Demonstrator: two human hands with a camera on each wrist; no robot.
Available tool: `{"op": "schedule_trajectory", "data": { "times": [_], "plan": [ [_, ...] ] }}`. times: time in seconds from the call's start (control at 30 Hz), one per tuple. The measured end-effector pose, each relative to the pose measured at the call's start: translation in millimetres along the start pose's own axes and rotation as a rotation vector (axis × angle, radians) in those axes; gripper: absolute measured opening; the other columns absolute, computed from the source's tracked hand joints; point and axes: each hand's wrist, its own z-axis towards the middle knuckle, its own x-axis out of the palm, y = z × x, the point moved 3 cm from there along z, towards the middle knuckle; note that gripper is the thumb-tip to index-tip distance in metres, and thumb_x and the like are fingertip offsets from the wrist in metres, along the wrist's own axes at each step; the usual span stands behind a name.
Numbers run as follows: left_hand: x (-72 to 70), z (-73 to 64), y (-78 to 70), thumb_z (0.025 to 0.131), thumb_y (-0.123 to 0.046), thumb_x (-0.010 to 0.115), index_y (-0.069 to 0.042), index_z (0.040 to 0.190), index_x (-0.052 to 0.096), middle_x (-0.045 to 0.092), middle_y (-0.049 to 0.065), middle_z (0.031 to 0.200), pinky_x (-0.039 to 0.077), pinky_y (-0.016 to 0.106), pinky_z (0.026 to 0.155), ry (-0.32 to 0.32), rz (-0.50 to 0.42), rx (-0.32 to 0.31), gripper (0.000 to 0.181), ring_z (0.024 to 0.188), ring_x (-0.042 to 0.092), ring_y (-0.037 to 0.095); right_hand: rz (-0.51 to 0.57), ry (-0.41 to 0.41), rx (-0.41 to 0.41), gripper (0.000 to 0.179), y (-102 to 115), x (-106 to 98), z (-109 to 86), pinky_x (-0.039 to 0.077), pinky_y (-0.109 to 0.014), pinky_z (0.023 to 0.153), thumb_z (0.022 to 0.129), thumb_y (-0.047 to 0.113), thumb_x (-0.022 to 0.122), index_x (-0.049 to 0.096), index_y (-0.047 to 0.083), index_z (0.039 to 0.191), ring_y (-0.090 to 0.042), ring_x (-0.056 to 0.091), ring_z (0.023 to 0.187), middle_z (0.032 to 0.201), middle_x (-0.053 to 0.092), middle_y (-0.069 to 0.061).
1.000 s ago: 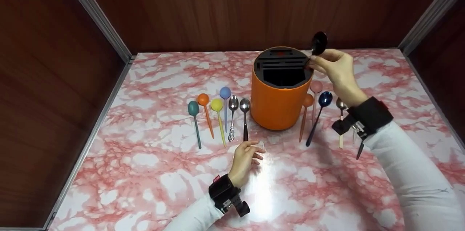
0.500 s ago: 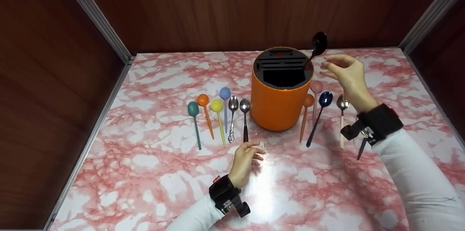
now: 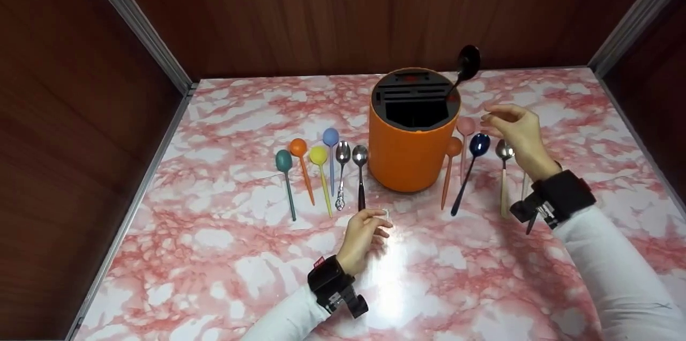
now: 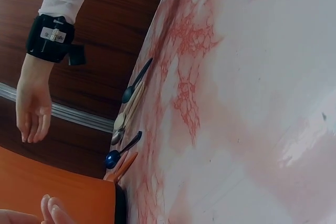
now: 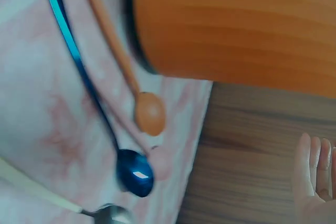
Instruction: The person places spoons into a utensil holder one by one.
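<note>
Head view: the right hand [image 3: 517,129], fingers relaxed and empty, has dropped away from the black spoon [image 3: 469,62], upper right, leaning unaided in the orange holder [image 3: 410,161], apparently placed, left hand [image 3: 359,239] loose below.

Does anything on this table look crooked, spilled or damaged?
The black spoon looks slightly askew: it leans rightward out of the orange holder, bowl up, rather than standing straight. I see nothing spilled or damaged.
</note>
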Motion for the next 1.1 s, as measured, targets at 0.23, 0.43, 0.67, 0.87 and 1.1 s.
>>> {"op": "schedule_trajectory", "data": {
  "times": [0.23, 0.43, 0.67, 0.87, 1.1],
  "plan": [
    [-0.2, 1.6, 2.6, 0.086, 0.003, 0.052, 0.008, 0.113, 0.056, 0.065, 0.002, 0.076, 0.042, 0.015, 0.043, 0.017, 0.031, -0.007, 0.028, 0.058, 0.054, 0.01, -0.038, -0.007, 0.034, 0.022, -19, -16, -2.2, 0.059, -0.023, 0.071, 0.092, -0.008, 0.055, 0.072, 0.006, 0.091, -0.011, 0.067, 0.073, 0.08, 0.068, -0.002],
    [1.2, 1.1, 3.1, 0.087, 0.002, 0.051, 0.008, 0.115, 0.056, 0.065, 0.004, 0.078, 0.043, 0.015, 0.043, 0.021, 0.041, -0.022, 0.029, 0.057, 0.054, 0.01, -0.058, -0.003, 0.112, 0.028, -27, -21, -6.2, 0.058, -0.02, 0.07, 0.093, -0.007, 0.053, 0.072, 0.013, 0.088, -0.01, 0.068, 0.071, 0.079, 0.069, 0.001],
    [2.3, 0.8, 3.7, 0.085, 0.002, 0.052, 0.007, 0.113, 0.057, 0.065, 0.003, 0.076, 0.042, 0.015, 0.043, 0.02, 0.029, -0.009, 0.028, 0.057, 0.055, 0.01, -0.048, -0.015, 0.155, 0.014, -44, -26, -8.0, 0.059, -0.022, 0.07, 0.092, -0.009, 0.054, 0.063, -0.002, 0.101, -0.01, 0.068, 0.071, 0.078, 0.068, 0.0],
    [3.3, 0.4, 4.4, 0.085, 0.003, 0.053, 0.007, 0.113, 0.057, 0.065, 0.003, 0.076, 0.042, 0.015, 0.043, 0.026, 0.033, -0.009, 0.029, 0.056, 0.054, 0.009, -0.152, -0.028, 0.189, 0.018, -56, -30, -8.9, 0.058, -0.019, 0.069, 0.092, -0.008, 0.053, 0.059, -0.01, 0.109, -0.006, 0.066, 0.068, 0.077, 0.068, 0.005],
    [4.1, -1.6, 6.5, 0.085, 0.004, 0.052, 0.011, 0.114, 0.055, 0.065, 0.005, 0.078, 0.042, 0.014, 0.041, 0.047, 0.028, -0.01, 0.03, 0.055, 0.054, 0.008, -0.287, -0.085, 0.208, 0.021, -74, -34, -13.0, 0.058, -0.019, 0.062, 0.09, -0.008, 0.05, 0.059, -0.015, 0.108, -0.002, 0.064, 0.059, 0.067, 0.062, 0.007]
  ]
}}
